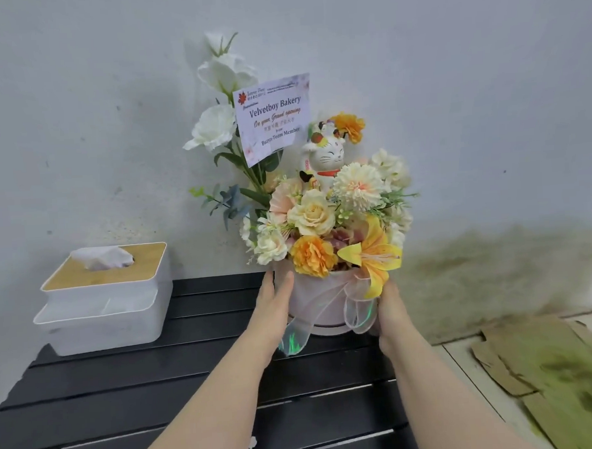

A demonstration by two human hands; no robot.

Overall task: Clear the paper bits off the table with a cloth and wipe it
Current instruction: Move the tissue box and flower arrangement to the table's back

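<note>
Paper bits: one small white scrap [252, 442] lies on the dark slats at the bottom centre of the frame, between the two forearms; another pale speck sits at the very bottom edge, too small to identify.
Cloth: none in view, so the wiping does not look started.
Bench: a black slatted bench [125, 387] fills the lower left and centre; the gaps between slats could swallow light scraps.
How the scraps should handle: judged light and flimsy, likely to slide or drift, so best swept gently along the slats with a bunched cloth.
Forearms: both reach forward from the bottom of the frame toward the centre, the bare forearms roughly parallel.
Left hand: the left hand [274, 301] lies flat against the left side of the flower pot, fingers [284, 283] straight and pressed to its wall.
Right hand: the right hand [390, 308] cups the pot's right side behind the ribbon bow [355, 307], so its fingers are mostly hidden, though it appears to grip.
Flower pot: a pale round flower pot [312, 302] at the bench's back right, stiff-walled and top-heavy with soft blooms and a cat figurine [327, 157]; safest held low on both walls.
Tissue box: a white tissue box [106, 299] stands at middle left.
Card: a greeting card [272, 117] rises in the upper centre, before the wall.
Floor: cardboard pieces [535, 366] lie at lower right.
</note>
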